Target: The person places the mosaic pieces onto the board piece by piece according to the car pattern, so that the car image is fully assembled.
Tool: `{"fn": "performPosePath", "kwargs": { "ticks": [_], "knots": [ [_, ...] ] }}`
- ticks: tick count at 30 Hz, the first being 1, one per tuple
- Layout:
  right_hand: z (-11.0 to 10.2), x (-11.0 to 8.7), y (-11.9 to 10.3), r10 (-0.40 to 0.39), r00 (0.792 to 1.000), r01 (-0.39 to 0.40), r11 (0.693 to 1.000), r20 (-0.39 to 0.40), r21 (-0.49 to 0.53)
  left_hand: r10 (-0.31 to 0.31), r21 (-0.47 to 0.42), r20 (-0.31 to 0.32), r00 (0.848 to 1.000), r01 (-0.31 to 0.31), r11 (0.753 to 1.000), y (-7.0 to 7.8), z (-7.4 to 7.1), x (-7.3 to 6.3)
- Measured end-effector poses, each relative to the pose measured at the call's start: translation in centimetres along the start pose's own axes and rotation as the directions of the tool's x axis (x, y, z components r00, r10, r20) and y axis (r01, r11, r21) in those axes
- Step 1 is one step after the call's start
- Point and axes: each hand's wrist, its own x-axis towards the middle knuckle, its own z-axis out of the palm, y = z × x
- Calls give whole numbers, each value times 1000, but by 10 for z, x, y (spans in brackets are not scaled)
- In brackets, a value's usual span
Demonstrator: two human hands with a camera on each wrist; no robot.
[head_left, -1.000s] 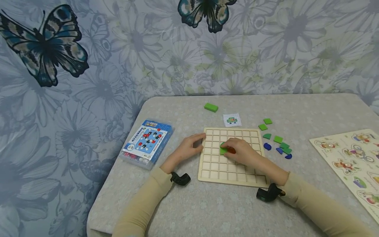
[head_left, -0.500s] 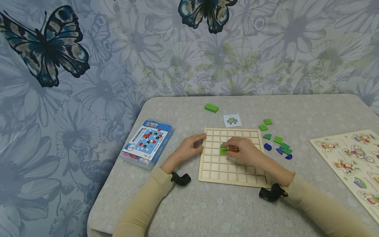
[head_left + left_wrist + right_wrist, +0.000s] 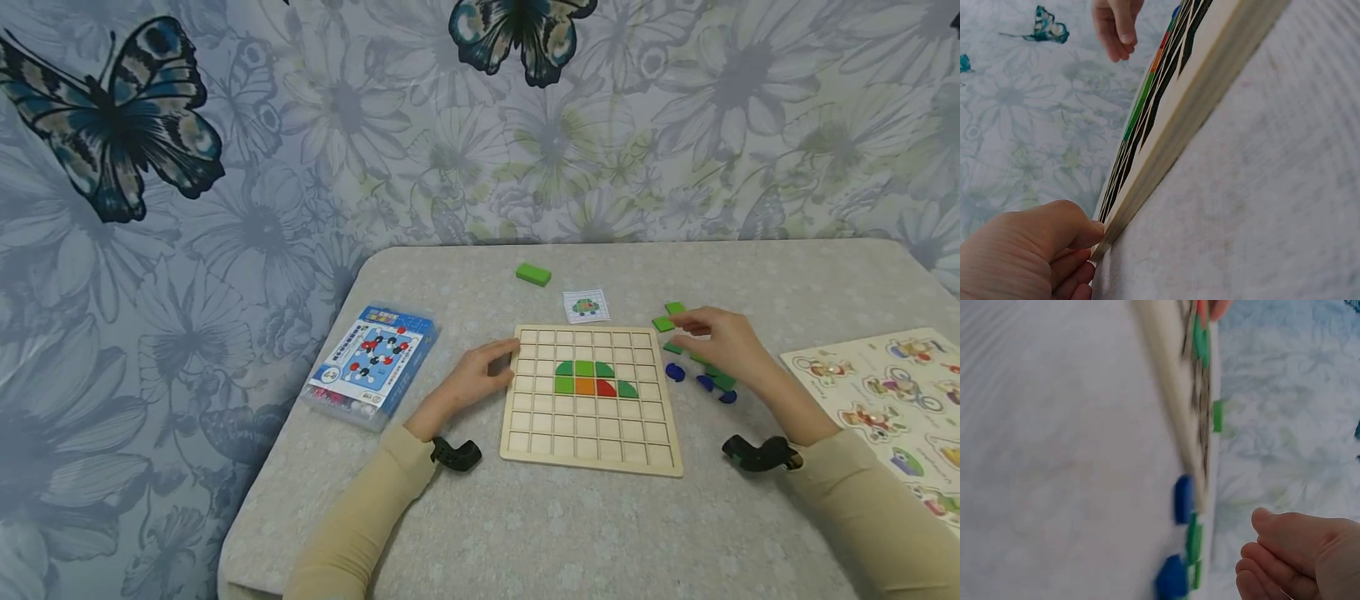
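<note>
My left hand [image 3: 474, 373] rests with thumb and index finger against the left edge of a wooden grid board [image 3: 592, 433]. In the left wrist view its thumb touches the board's corner. Several tiles sit in the middle cells, mostly green, with an orange tile [image 3: 585, 386] and a red tile [image 3: 605, 388] in the lower row. Right of the board, my right hand [image 3: 723, 342] hovers over loose green tiles, thumb and index finger apart, covering some. Nothing shows in its fingers. Beside them lie blue pieces [image 3: 675, 372], also visible as a blue piece [image 3: 1172, 578] in the right wrist view.
A small picture card [image 3: 587, 306] of a green turtle-like figure lies behind the board, with a green block [image 3: 533, 274] farther back. On the left is a plastic box [image 3: 372, 362] with a molecule picture. An illustrated board [image 3: 877, 400] lies at the right.
My right hand has left the grid board and moved right, over the loose tiles. The tiles it covered on the board now show. My left hand has stayed at the edge.
</note>
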Motion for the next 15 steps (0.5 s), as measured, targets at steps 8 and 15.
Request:
{"fn": "performPosePath", "kwargs": {
  "ticks": [8, 15],
  "knots": [
    [12, -4, 23, 61, 998, -60, 997, 17, -48, -1, 5, -1, 1000, 1, 1000, -1, 0, -1],
    [20, -6, 28, 28, 1000, -28, 996, 5, -82, 6, -5, -4, 1000, -6, 1000, -2, 0, 0]
  ]
}}
